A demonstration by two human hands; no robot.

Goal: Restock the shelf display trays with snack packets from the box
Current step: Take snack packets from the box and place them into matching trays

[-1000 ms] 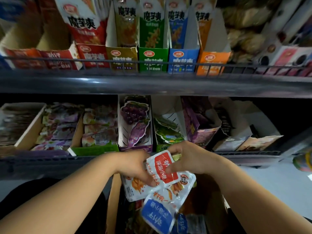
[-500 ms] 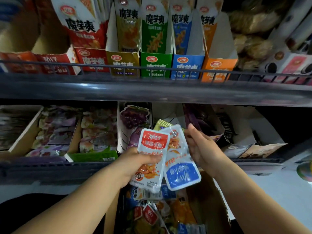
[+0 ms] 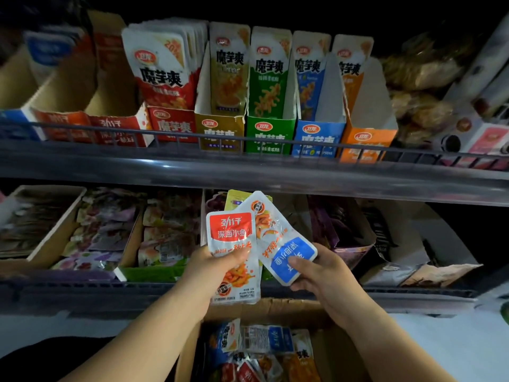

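Observation:
My left hand (image 3: pixel 217 267) grips a white snack packet with a red label (image 3: pixel 230 230), held upright in front of the lower shelf. My right hand (image 3: pixel 321 274) pinches a second packet with a blue label (image 3: pixel 289 255), turned upside down and tilted, its top tucked behind the red one. A yellow-green packet edge (image 3: pixel 237 198) shows behind both. Below my hands the open cardboard box (image 3: pixel 278 308) holds several more loose packets (image 3: pixel 261 351). On the upper shelf stand display trays, among them two red ones (image 3: pixel 91 128) at the left with little showing inside.
Upper shelf trays in red, yellow, green (image 3: pixel 268 133), blue and orange hold upright packets behind a wire rail (image 3: pixel 248 140). The lower shelf carries flat cardboard trays (image 3: pixel 55 232) of packets at left and purple boxes (image 3: pixel 338 230) at right. Pale floor lies at the right.
Both hands have lifted the packets out of the box to lower-shelf height. The right hand shifted its hold to the blue-labelled packet's lower end, and the view tilted upward.

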